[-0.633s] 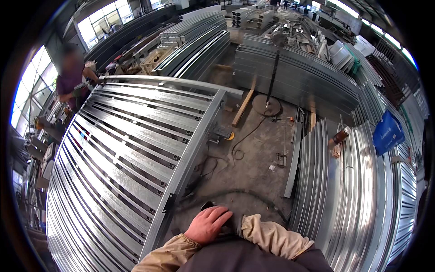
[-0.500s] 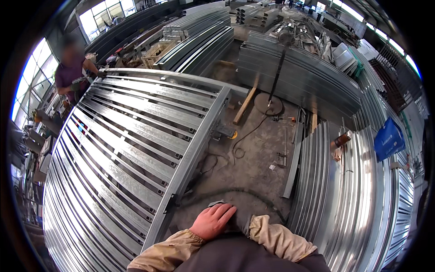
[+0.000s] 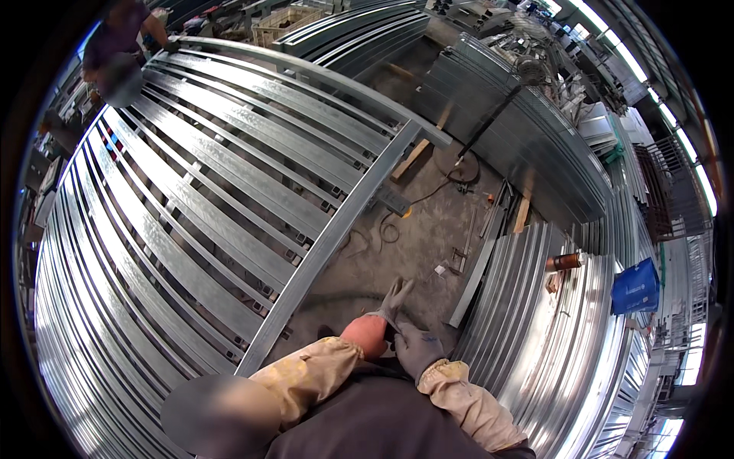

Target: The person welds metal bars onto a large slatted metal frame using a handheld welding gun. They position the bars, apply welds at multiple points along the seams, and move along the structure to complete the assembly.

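Note:
My left hand (image 3: 368, 334) is partly inside a grey work glove (image 3: 397, 298). Bare skin shows between the glove's cuff and my tan sleeve, and the gloved fingers point away from me, stretched out. Close beside it on the right, my right hand (image 3: 418, 350) wears a grey glove too. Its fingers are closed at the cuff of the left glove. Both hands are in front of my dark clothing, over the floor. To their left stands a large galvanized steel frame (image 3: 336, 223) with many parallel slats.
At the far left end of the frame is another person (image 3: 115, 42) in a purple top. Long metal profiles (image 3: 508, 283) lie stacked on the right, with a blue bag (image 3: 635, 287) and a brown cylinder (image 3: 563, 262). A cable (image 3: 388, 229) and a wood strip (image 3: 411, 159) are on the floor ahead.
The bare left hand has gone into a grey glove, and its fingers now extend forward. My right hand has come into sight at the cuff. The view has turned and tilted down.

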### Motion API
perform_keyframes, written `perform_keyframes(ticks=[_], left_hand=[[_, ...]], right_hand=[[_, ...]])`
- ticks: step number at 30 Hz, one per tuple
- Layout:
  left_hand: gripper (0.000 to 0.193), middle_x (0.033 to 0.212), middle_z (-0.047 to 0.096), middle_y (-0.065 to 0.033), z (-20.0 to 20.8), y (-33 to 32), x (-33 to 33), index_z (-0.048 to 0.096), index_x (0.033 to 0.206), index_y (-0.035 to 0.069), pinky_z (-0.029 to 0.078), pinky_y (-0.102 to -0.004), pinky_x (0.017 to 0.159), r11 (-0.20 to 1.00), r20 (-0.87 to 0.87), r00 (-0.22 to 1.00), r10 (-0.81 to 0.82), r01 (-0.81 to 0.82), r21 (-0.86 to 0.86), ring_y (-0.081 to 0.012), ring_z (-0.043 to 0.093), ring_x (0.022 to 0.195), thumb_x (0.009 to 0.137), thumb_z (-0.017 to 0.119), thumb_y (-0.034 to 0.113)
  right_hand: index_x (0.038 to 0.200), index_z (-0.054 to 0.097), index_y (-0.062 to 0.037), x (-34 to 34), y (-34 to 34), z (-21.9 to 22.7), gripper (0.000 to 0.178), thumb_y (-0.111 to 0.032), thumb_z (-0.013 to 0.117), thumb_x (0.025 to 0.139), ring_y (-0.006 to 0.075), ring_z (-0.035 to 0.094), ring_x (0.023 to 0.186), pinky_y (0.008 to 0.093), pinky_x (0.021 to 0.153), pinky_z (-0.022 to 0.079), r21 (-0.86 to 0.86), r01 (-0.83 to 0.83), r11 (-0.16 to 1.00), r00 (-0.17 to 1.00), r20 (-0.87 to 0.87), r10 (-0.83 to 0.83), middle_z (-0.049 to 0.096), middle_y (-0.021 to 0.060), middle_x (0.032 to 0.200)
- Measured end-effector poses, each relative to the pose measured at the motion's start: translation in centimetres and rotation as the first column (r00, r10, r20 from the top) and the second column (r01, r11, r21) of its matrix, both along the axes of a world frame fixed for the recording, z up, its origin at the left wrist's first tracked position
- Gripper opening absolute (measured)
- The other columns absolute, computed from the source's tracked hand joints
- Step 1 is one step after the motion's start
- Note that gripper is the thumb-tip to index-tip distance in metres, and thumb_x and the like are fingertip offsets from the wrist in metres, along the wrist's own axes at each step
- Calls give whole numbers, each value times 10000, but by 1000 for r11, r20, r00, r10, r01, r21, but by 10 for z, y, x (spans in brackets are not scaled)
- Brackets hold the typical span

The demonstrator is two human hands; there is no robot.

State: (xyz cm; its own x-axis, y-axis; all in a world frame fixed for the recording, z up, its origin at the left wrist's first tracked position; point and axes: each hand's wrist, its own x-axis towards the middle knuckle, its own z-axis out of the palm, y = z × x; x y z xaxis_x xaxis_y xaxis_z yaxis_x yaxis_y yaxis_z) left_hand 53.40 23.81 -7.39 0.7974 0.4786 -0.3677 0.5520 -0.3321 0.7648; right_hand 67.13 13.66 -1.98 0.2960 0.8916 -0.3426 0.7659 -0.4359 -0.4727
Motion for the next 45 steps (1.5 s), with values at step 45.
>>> perform_keyframes(ticks=[45], left_hand=[[749, 1644, 345, -175, 10, -2, -55, 244, 1620, 23, 277, -382, 1241, 220, 404, -66, 912, -753, -620, -256, 350, 1512, 1005, 657, 138]], right_hand=[[1202, 658, -87, -68, 121, 67, 384, -362, 562, 952, 325, 701, 1080, 450, 925, 548, -104, -960, -261, -220, -297, 929, 732, 157, 1141]])
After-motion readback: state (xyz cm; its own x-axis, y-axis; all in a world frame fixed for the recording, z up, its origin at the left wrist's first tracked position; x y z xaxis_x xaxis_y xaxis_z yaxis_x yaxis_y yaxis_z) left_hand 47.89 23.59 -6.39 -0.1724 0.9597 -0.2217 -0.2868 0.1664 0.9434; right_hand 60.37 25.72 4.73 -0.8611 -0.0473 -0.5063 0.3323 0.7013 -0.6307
